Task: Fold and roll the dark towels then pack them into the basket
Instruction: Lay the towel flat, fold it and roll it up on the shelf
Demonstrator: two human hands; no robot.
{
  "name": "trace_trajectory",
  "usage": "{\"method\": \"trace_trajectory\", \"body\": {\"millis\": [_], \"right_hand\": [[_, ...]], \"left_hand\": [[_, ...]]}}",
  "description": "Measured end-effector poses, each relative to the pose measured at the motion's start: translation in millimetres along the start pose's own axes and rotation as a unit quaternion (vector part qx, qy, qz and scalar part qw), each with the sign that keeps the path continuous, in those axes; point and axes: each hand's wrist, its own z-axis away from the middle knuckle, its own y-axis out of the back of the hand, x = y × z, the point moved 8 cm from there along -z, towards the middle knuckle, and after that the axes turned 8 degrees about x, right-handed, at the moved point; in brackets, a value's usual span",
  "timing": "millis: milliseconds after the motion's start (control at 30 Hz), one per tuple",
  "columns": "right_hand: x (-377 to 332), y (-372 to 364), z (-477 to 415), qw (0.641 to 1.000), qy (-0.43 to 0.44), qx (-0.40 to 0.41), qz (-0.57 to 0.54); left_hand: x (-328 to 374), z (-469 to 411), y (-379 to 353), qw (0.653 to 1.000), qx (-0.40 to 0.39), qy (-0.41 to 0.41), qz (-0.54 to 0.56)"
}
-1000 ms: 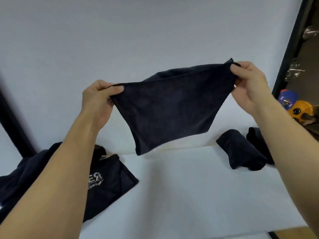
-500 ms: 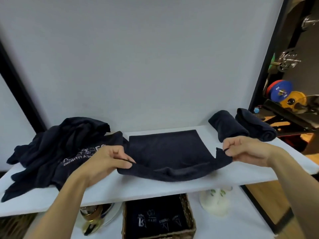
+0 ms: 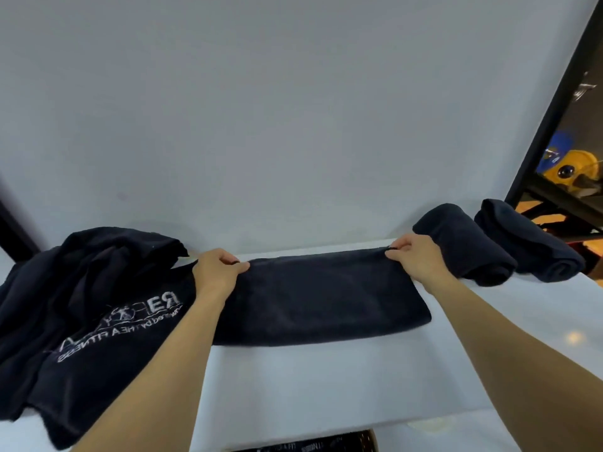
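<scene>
Folded dark towel (image 3: pixel 321 296) flat on white bench (image 3: pixel 326 380); left hand (image 3: pixel 218 272) and right hand (image 3: pixel 416 258) pinch its far corners. Two rolled towels (image 3: pixel 466 246) right; loose towel heap (image 3: pixel 81 305) left.

Two bare forearms reach in from the lower edge, uncovered from elbow to wrist, with no sleeve reaching them. The left hand (image 3: pixel 219 272) and the right hand (image 3: pixel 413 258) are bare too, wearing no glove, ring, watch or band. The fingernails look short and plain.
</scene>
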Motion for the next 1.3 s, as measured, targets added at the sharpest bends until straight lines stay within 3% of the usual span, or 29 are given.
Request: {"method": "trace_trajectory", "body": {"millis": [67, 267, 467, 533, 667, 767, 967, 1133, 1233, 1300], "right_hand": [[4.5, -6.7, -5.2, 0.998, 0.008, -0.005, 0.055], [4.3, -2.5, -6.9, 0.997, 0.034, -0.031, 0.059], [-8.2, 6.5, -17.5, 0.999, 0.037, 0.009, -0.011], [-6.8, -1.0, -22.1, 0.999, 0.023, 0.007, 0.025], [-0.6, -18.2, -30.5, 0.987, 0.016, 0.000, 0.158], [-7.7, -26.8, -33.9, 0.985, 0.023, -0.041, 0.168], [-4.3, -17.4, -38.0, 1.000, -0.003, -0.028, 0.012], [-13.8, 0.3, -23.7, 0.984, -0.039, -0.046, -0.169], [-19.2, 14.7, -7.0, 0.958, -0.066, -0.099, -0.262], [-25.6, 23.9, 15.3, 0.943, -0.070, -0.171, -0.276]], "left_hand": [[4.6, -9.1, -7.5, 0.999, -0.017, -0.030, -0.024], [16.5, -12.8, 2.2, 0.990, -0.071, -0.093, -0.078], [24.2, -25.7, -2.6, 0.994, -0.048, -0.056, 0.085], [19.4, -37.2, -16.2, 0.997, -0.036, -0.059, 0.045], [11.8, -44.5, -52.0, 0.973, -0.087, -0.124, -0.175], [19.5, -40.7, -66.3, 0.960, -0.138, -0.147, -0.196], [13.4, -44.8, -64.8, 0.951, -0.225, -0.123, -0.171], [37.0, -33.5, -36.9, 0.950, -0.245, -0.153, -0.121], [45.7, -11.6, -9.9, 0.952, -0.285, -0.108, -0.025], [46.4, 14.3, 9.4, 0.935, -0.345, -0.077, 0.012]]}}
